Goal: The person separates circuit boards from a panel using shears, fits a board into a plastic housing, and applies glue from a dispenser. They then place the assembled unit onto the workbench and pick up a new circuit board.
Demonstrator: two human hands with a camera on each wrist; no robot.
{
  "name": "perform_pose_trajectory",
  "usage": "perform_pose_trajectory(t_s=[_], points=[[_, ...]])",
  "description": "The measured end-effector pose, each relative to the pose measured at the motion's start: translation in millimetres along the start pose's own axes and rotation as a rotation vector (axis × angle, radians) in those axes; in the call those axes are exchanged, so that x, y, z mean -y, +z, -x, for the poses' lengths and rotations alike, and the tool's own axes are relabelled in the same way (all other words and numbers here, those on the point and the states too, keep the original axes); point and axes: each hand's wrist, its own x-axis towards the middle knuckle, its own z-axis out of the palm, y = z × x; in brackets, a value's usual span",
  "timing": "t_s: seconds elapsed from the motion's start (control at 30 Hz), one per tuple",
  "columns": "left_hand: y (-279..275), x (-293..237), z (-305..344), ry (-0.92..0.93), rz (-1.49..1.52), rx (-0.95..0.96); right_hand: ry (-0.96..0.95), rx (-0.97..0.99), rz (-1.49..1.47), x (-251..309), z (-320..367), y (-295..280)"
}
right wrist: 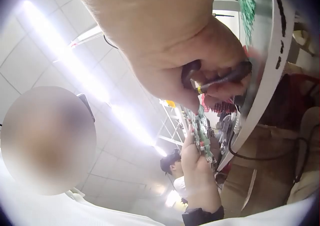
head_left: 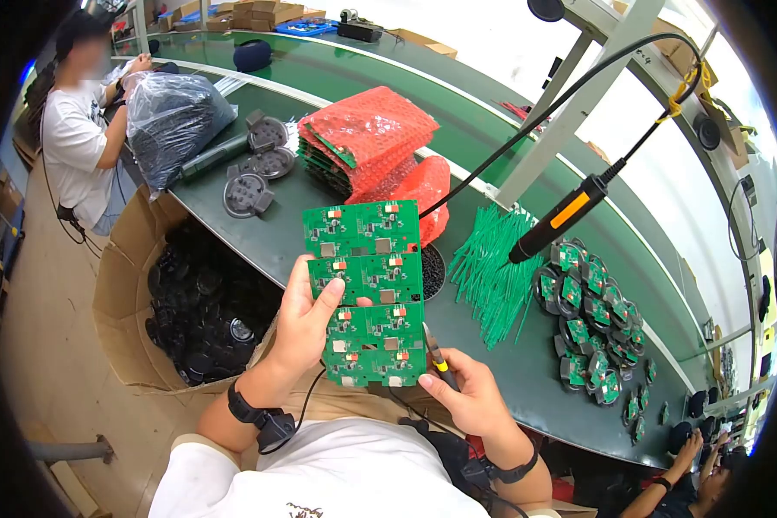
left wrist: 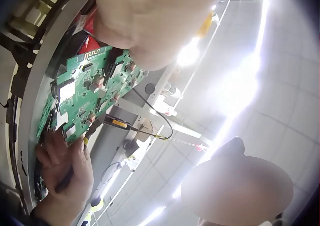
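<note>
Green circuit boards [head_left: 375, 276], in a panel of several units, are held up over the lap in the head view. The left hand [head_left: 306, 315] grips their left edge, thumb on the front face. At the lower right corner the right hand [head_left: 466, 393] holds a dark-handled tool with a yellow band [head_left: 441, 366], its thumb at the board edge. The tool's dark handles [right wrist: 225, 78] lie within the curled fingers of the right hand [right wrist: 200, 60] in the right wrist view. In the left wrist view the panel [left wrist: 85, 95] is between both hands.
Behind the panel are stacked boards in red bubble wrap [head_left: 363, 138] and a bowl of black parts [head_left: 432, 272]. Green strips [head_left: 496, 276], a hanging screwdriver [head_left: 561, 217] and round assemblies [head_left: 591, 319] lie to the right. A carton [head_left: 129, 302] stands left; another person [head_left: 82, 129] sits beyond.
</note>
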Motion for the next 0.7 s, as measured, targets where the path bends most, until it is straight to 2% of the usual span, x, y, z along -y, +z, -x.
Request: perform_pose_trajectory(t_s=[0.1, 0.17, 0.23, 0.3, 0.33, 0.37, 0.4, 0.43, 0.5, 0.63, 0.7], points=[[3, 5, 2, 0.027, -0.025, -0.041, 0.002, -0.054, 0.024, 2, 0, 5], [-3, 18, 7, 0.14, -0.305, -0.067, -0.003, -0.067, 0.028, 1, 1, 8], [-8, 17, 11, 0.092, -0.338, -0.069, -0.008, -0.078, 0.03, -1, 1, 11], [-8, 15, 13, 0.039, -0.369, -0.07, 0.024, 0.018, -0.164, -4, 2, 13], [-7, 13, 12, -0.014, -0.307, -0.058, 0.028, 0.017, -0.163, -7, 3, 13], [-6, 12, 12, -0.066, -0.245, -0.046, 0.072, 0.124, -0.379, -11, 3, 13], [-3, 14, 11, -0.066, -0.243, -0.047, 0.115, 0.232, -0.594, -13, 2, 13], [0, 18, 11, -0.057, -0.168, -0.06, 0.115, 0.232, -0.593, -12, 2, 14], [0, 23, 10, -0.048, -0.094, -0.072, 0.105, 0.33, -0.837, -10, 1, 17], [-13, 22, 11, -0.045, -0.208, -0.064, 0.134, 0.332, -0.832, -24, -2, 10], [-14, 22, 9, -0.025, -0.268, -0.077, 0.049, 0.091, -0.232, -17, -1, 12]])
